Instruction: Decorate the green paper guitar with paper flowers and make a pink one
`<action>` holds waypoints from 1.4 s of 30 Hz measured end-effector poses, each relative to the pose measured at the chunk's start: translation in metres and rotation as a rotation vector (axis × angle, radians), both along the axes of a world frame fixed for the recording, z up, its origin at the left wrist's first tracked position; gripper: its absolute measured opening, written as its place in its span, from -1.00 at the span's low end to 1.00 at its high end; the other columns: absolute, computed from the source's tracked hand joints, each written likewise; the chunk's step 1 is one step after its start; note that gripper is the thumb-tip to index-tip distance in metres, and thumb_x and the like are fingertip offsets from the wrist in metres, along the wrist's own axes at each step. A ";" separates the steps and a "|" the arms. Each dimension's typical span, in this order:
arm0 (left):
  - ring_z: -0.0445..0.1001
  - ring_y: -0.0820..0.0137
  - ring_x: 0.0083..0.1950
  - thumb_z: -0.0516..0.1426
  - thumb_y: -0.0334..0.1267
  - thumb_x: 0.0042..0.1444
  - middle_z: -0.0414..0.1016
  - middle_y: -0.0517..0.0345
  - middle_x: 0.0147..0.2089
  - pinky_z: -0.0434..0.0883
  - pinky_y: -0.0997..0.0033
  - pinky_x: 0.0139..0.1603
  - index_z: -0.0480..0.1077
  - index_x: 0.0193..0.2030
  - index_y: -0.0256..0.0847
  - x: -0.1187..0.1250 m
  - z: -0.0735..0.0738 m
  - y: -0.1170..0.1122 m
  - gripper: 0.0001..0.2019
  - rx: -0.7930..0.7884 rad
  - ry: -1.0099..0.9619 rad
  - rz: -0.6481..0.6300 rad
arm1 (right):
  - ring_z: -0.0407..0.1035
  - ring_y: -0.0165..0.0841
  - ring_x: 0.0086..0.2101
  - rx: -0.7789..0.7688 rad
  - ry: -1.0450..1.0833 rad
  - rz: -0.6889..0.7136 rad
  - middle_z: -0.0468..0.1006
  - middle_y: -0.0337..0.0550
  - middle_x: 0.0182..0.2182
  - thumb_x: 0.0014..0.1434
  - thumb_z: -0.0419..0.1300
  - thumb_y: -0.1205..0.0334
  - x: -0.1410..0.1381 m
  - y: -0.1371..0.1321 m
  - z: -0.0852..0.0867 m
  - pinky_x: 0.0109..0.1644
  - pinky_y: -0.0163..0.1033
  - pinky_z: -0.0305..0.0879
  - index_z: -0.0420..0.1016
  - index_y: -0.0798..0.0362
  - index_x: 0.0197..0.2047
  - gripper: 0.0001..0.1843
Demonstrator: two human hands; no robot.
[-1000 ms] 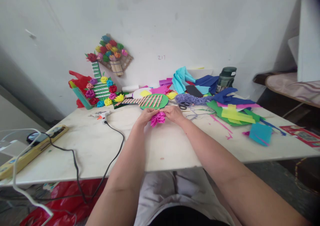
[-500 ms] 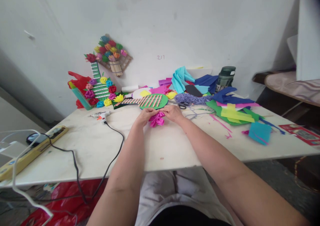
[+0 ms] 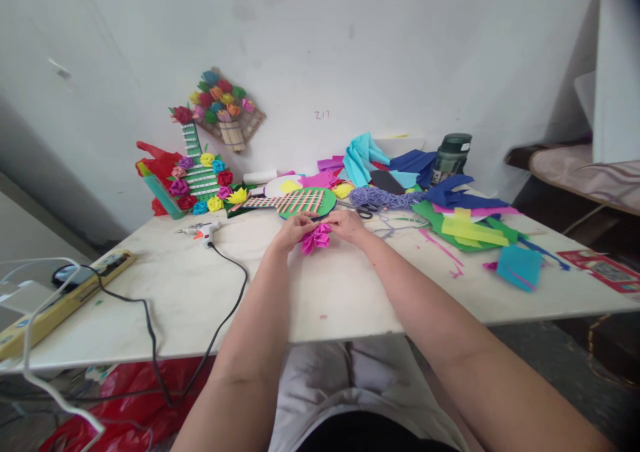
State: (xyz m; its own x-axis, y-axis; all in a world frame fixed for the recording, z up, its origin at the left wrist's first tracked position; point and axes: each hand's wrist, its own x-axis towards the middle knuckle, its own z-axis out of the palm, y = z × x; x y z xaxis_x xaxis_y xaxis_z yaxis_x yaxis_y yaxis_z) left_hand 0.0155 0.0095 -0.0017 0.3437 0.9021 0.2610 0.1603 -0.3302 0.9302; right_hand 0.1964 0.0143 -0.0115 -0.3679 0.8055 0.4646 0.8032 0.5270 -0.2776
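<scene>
A bright pink crepe paper flower (image 3: 316, 239) hangs between my hands, its ruffled petals pointing down toward me. My left hand (image 3: 295, 229) pinches its upper left side with the fingers closed. On the other side, my right hand (image 3: 347, 227) grips the top right edge between thumb and fingers. Both hands hover over or rest on the white table (image 3: 345, 299); the exact gap cannot be made out. Just beyond them lies a green, guitar-shaped board (image 3: 327, 203) crossed with pinkish strips. Black-handled scissors (image 3: 367, 214) lie behind my right hand.
A glue gun (image 3: 207, 235) with a black cord lies left, near a yellow power strip (image 3: 113, 263). A flower-trimmed green craft (image 3: 200, 179) leans at the back. Purple yarn (image 3: 383, 197), coloured paper (image 3: 475, 227) and a dark green bottle (image 3: 451, 159) occupy the right side.
The pink flower has turned slightly and shifted a little to the right between my fingers. Both hands keep their grip and almost the same place.
</scene>
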 end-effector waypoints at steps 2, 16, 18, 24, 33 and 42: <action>0.34 0.24 -0.05 0.28 -0.05 -0.18 0.40 -0.12 -0.09 0.28 0.36 -0.15 0.34 -0.67 -0.31 -0.001 -0.001 0.001 -0.64 0.016 0.020 -0.010 | 0.41 -0.41 -0.28 -0.005 0.009 0.012 0.61 -0.27 -0.27 0.13 0.10 0.23 0.001 0.002 -0.001 -0.33 -0.36 0.17 0.59 -0.14 -0.16 -0.73; 0.36 0.39 -0.25 0.32 -0.08 -0.26 0.44 0.02 -0.28 0.25 0.46 -0.32 0.43 -0.57 -0.31 0.003 -0.005 0.006 -0.69 0.014 -0.035 0.060 | 0.43 -0.34 -0.22 -0.037 -0.040 0.015 0.61 -0.21 -0.21 0.16 0.07 0.18 0.003 -0.004 0.008 -0.29 -0.32 0.18 0.55 -0.11 -0.08 -0.69; 0.28 0.51 -0.45 0.33 -0.04 -0.29 0.39 0.15 -0.47 0.16 0.49 -0.46 0.45 -0.52 -0.31 0.004 -0.005 0.004 -0.66 -0.099 -0.089 0.078 | 0.42 -0.34 -0.23 0.003 -0.056 0.003 0.61 -0.19 -0.23 0.18 0.05 0.17 0.003 -0.003 0.007 -0.29 -0.31 0.18 0.55 -0.11 -0.08 -0.69; 0.21 0.58 -0.56 0.36 -0.03 -0.38 0.36 0.23 -0.58 0.05 0.52 -0.55 0.45 -0.50 -0.32 0.006 0.000 0.000 -0.61 -0.196 -0.167 0.109 | 0.41 -0.32 -0.20 0.060 -0.069 -0.035 0.60 -0.15 -0.21 0.21 0.02 0.20 0.000 -0.003 0.003 -0.25 -0.29 0.18 0.57 -0.07 -0.10 -0.68; 0.25 0.56 -0.55 0.36 -0.05 -0.37 0.39 0.21 -0.58 0.10 0.52 -0.54 0.46 -0.50 -0.33 0.007 0.001 0.000 -0.62 -0.186 -0.196 0.106 | 0.40 -0.34 -0.23 0.094 -0.061 -0.065 0.58 -0.17 -0.24 0.23 -0.02 0.17 -0.002 -0.010 0.007 -0.29 -0.30 0.15 0.52 -0.14 -0.04 -0.66; 0.22 0.57 -0.60 0.36 -0.11 -0.32 0.35 0.20 -0.63 0.11 0.50 -0.56 0.41 -0.61 -0.33 0.006 -0.004 0.001 -0.68 -0.315 -0.247 0.099 | 0.39 -0.33 -0.22 0.097 -0.098 -0.055 0.57 -0.18 -0.23 0.19 -0.02 0.27 -0.003 -0.008 0.004 -0.29 -0.29 0.11 0.55 -0.11 -0.09 -0.64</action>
